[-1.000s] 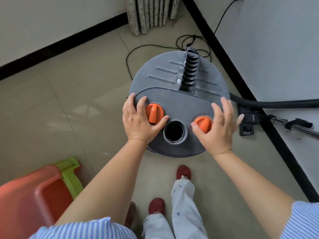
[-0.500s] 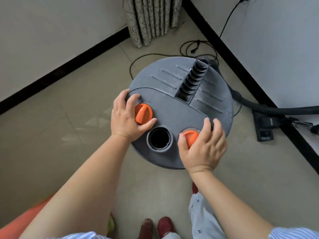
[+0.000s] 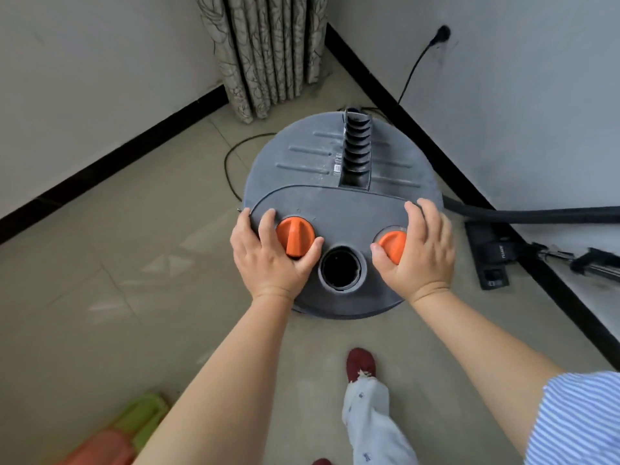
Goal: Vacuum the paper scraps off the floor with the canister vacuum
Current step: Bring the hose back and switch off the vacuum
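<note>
The canister vacuum's round grey top (image 3: pixel 335 203) fills the middle of the view, with a ribbed black handle slot (image 3: pixel 355 152) and an open hose port (image 3: pixel 339 266). My left hand (image 3: pixel 268 263) holds the left orange knob (image 3: pixel 295 234) between thumb and index finger. Covering most of the right orange knob (image 3: pixel 392 245), my right hand (image 3: pixel 419 253) has its thumb hooked at the knob's side. The black hose (image 3: pixel 536 216) lies on the floor to the right, not in the port. No paper scraps show.
The floor nozzle (image 3: pixel 489 260) and metal wand (image 3: pixel 590 263) lie along the right wall's black skirting. The power cord (image 3: pixel 231 162) loops behind the canister to a wall socket (image 3: pixel 443 33). A curtain (image 3: pixel 268 52) hangs in the corner. Red and green stools (image 3: pixel 127 437) stand bottom left.
The canister top has turned back square to me and sits closer to the right wall. Both hands stay on the orange knobs; the left knob's ridge now points toward me.
</note>
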A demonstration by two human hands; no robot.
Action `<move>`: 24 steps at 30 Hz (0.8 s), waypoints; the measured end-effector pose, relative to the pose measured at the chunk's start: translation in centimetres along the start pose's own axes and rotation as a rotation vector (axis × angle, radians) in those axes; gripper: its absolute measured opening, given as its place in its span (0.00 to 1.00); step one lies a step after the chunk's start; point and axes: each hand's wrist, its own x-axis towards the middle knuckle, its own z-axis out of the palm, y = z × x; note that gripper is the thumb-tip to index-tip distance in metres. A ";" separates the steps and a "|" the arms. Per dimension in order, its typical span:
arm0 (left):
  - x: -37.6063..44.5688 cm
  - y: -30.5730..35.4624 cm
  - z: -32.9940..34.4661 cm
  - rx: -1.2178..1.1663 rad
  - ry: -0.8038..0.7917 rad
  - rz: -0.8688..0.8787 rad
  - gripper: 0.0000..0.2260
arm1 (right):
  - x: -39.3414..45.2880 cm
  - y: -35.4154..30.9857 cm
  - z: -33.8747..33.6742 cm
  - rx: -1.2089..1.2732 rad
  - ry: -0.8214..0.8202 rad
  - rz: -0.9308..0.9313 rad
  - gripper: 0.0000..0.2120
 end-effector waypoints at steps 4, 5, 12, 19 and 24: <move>4.5 1.9 1.5 0.032 -0.040 -0.017 0.30 | 5.8 0.9 1.2 -0.021 -0.010 -0.035 0.31; 5.0 2.4 1.6 0.037 -0.041 -0.019 0.29 | 6.4 1.2 1.2 -0.013 0.001 -0.043 0.31; 4.9 2.5 1.6 0.060 -0.044 -0.014 0.30 | 6.6 1.5 1.2 0.028 -0.014 -0.057 0.30; 1.9 0.4 -0.1 0.046 -0.169 0.087 0.30 | 3.1 1.6 0.4 0.045 -0.059 -0.054 0.31; 5.8 -0.2 -4.1 0.009 -0.524 0.137 0.34 | 4.4 1.3 -0.2 0.079 -0.152 -0.013 0.30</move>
